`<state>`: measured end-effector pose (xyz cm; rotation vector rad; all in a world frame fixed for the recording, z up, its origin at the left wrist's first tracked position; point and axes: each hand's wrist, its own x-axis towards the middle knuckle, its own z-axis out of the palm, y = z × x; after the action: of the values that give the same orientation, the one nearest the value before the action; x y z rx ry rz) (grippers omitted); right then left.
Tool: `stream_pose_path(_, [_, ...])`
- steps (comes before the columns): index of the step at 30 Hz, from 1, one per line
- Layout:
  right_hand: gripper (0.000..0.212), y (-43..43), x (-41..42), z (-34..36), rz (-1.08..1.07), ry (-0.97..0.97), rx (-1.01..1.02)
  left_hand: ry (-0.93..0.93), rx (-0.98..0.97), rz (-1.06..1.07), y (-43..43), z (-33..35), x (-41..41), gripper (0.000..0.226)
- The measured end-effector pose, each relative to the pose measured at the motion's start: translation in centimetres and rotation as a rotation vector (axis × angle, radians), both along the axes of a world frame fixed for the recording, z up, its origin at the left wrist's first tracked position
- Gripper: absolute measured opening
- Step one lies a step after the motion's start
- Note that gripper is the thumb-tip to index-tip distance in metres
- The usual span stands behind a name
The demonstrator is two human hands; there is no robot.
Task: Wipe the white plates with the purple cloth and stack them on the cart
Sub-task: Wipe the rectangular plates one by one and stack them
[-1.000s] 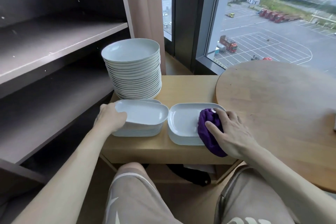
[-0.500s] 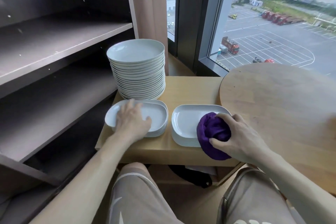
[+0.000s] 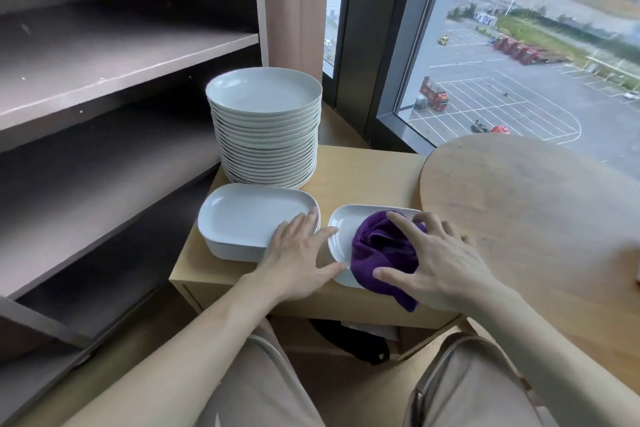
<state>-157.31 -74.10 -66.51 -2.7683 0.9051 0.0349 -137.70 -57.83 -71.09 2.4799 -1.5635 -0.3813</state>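
Left hand (image 3: 298,260) lies flat with fingers straight and spread, fingertips on the near rim of the left stack of oblong plates (image 3: 242,215), thumb at the rim of the right stack (image 3: 341,232). Right hand (image 3: 443,260) curls over the bunched purple cloth (image 3: 381,250), pressing it onto that right stack's top plate. Beyond the left hand: 1 tall stack of round plates (image 3: 266,128). All 3 stacks sit on the tabletop (image 3: 363,177).

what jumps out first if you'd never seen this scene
A tall stack of round white plates stands at the back of the wooden cart, by the window. In front, the right hand holds a purple cloth on a rectangular plate, while the left hand lies flat beside it.
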Motion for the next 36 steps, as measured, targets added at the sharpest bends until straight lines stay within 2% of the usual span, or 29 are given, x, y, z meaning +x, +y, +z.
stream_pose_path(2, [0.092,-0.6,0.0,-0.3,0.187,0.067,-0.084,0.012,-0.017,0.004,-0.1,0.0,0.1,0.074])
stream_pose_path(5, [0.076,-1.1,1.0,-1.1,0.307,-0.016,0.128,0.049,-0.036,0.018,-0.3,0.1,0.2,0.074])
stream_pose_path(7, [0.07,-1.2,2.1,-1.6,0.28,-0.071,0.185,0.087,-0.045,0.036,-0.4,0.3,0.2,0.074])
stream_pose_path(12, [0.064,-0.4,5.3,-2.2,0.214,-0.092,0.053,0.16,-0.081,0.072,-0.6,0.5,1.0,0.064])
stream_pose_path(17, [0.067,0.0,7.5,-2.4,0.177,-0.108,-0.029,0.071,-0.059,0.051,-0.6,0.1,1.1,0.064])
stream_pose_path(21, [0.063,-0.2,7.3,-2.5,0.146,-0.126,0.102,0.066,-0.06,0.044,-0.4,0.2,1.0,0.064])
stream_pose_path(28, [0.048,-1.1,3.9,-1.8,0.186,-0.077,0.171,-0.038,-0.179,-0.038,0.0,-0.2,-0.7,0.051])
stream_pose_path(31, [0.046,-1.5,1.9,-1.8,0.16,-0.094,0.205,-0.016,-0.219,-0.035,0.0,-0.1,-1.1,0.056])
stream_pose_path(36, [0.054,-1.2,1.5,-2.0,0.051,-0.177,0.198,0.103,-0.235,0.054,-0.1,0.0,-1.0,0.068])
